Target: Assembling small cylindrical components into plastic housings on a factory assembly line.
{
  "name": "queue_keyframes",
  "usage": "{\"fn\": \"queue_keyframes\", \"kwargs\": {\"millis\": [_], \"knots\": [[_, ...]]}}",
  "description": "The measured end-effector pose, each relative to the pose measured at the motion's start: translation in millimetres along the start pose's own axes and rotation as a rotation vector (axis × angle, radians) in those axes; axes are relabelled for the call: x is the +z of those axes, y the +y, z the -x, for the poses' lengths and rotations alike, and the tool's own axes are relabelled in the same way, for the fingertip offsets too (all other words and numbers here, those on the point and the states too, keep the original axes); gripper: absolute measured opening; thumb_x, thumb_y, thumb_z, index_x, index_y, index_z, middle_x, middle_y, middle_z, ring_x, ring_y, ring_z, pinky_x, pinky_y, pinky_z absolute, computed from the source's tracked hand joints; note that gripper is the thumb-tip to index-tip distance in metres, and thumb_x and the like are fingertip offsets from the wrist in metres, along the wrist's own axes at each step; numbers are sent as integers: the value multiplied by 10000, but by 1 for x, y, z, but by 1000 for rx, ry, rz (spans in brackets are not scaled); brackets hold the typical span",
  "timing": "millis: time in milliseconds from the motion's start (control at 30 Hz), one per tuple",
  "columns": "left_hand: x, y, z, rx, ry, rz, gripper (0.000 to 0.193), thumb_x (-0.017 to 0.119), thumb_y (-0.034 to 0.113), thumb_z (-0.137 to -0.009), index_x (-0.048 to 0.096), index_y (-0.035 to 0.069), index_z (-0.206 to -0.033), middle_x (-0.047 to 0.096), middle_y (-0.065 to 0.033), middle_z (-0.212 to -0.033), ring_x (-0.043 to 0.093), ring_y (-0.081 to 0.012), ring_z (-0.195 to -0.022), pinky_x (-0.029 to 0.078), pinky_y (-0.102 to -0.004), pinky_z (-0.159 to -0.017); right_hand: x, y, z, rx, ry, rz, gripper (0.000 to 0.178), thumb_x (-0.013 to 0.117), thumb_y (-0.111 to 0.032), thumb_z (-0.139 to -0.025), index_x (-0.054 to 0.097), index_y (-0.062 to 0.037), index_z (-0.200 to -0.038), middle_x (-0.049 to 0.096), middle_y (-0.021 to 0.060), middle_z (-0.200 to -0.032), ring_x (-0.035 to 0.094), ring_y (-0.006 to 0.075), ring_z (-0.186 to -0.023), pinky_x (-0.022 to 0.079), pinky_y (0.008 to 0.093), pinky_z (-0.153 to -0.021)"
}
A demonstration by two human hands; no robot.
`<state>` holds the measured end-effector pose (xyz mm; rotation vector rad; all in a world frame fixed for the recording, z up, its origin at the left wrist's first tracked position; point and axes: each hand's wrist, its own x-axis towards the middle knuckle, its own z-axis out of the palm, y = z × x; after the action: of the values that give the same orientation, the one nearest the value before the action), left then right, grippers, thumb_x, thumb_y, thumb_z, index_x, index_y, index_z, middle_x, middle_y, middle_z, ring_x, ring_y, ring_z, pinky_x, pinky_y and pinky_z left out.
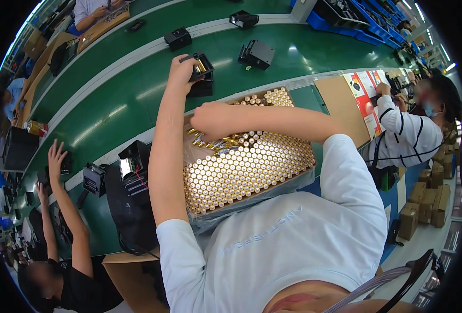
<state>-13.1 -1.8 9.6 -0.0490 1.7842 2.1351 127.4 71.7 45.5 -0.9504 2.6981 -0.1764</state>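
Two hands at work, L to R: the left hand (181, 73) reaches out onto the green belt (137, 99), fingers closed round a black holder (202, 67) w/ gold cells showing in it, prob. to steady it. The right hand (207, 121) sits curled, narrow, over loose batteries (218, 142) at the back of the box (249, 167). That box stands just in front of the person, tight-packed w/ upright cells, so picking is a short reach.

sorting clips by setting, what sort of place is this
Most likely a factory assembly line: a long green conveyor belt carries black device housings, and a box of gold-topped batteries sits before the worker, with co-workers seated alongside.
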Motion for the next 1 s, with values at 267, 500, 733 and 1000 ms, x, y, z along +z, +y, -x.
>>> {"fn": "queue_keyframes", "kwargs": {"millis": [267,500,733,1000], "knots": [[-4,4,-7,12,3,-33,514,609,61,-772,430,22,-1252,524,-224,-1107,572,-321,-920,561,-452,-679,13,4,-32,-126,-53,18,188,670,-71,-705,691,4,-876,700,160,-827,659,363,-664,536,429,-582],[-18,1,-14,23,11,-20,454,619,91,-789,473,23,-1213,551,-214,-1075,576,-303,-929,561,-427,-683,-14,11,-28,-113,-32,-74,182,643,-148,-707,685,28,-729,666,121,-658,548,319,-510,475,394,-525],[-26,5,-8,16,-9,95,404,673,181,-829,515,-2,-1152,600,-173,-991,608,-244,-849,554,-353,-628,-66,106,-37,398,547,-433,260,690,-267,-753,733,-26,-665,595,31,-515,485,144,-431,440,255,-494],[-37,3,-14,59,125,-23,447,702,245,-854,515,-33,-1150,618,-155,-947,624,-218,-769,549,-322,-597,-52,107,-58,465,597,-420,328,680,-325,-741,704,-11,-650,618,82,-552,544,248,-502,502,336,-575]]}}
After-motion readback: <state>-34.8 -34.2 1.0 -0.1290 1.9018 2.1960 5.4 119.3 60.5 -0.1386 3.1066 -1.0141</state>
